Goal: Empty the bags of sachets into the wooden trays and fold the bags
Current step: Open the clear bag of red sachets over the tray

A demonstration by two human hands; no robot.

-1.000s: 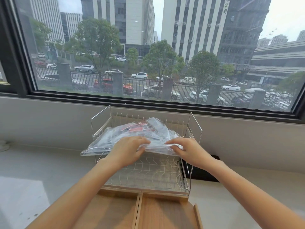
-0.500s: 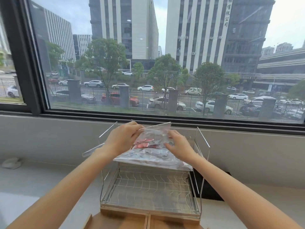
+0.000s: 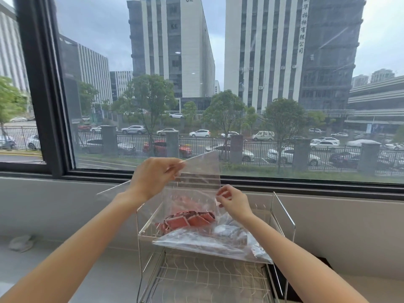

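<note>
Clear plastic bag (image 3: 197, 189): it is see-through and is held up in the middle of the frame, in front of the window sill. Its top edge reaches up over the fence outside.
Red sachets (image 3: 189, 219): a small heap of them sits low inside the held bag, just above the top shelf of the rack.
Left hand (image 3: 154, 177): it is raised in the middle of the frame. Its fingers pinch the upper left edge of the clear plastic bag.
Right hand (image 3: 232, 201): it is lower and to the right of the left hand. Its fingers pinch the right edge of the same bag.
Second bag (image 3: 218, 242): another see-through bag lies flat on the top shelf of the rack, under the held bag. It has dark and pale sachets in it, too blurry to tell more. Its right corner sticks out past the front of the shelf.
Wire dish rack (image 3: 282, 215): shiny metal with two shelves, in the lower middle of the frame. The lower shelf (image 3: 209, 278) has wavy wires and nothing lies on the part that shows.
Desk (image 3: 65, 254): pale grey, it carries the rack and runs along the wall below the window.
Crumpled grey thing (image 3: 20, 242): it lies on the desk at the lower left, well apart from the rack.
Window (image 3: 262, 84): big, with a dark frame. Tall buildings, trees, a fence and parked cars show outside.
</note>
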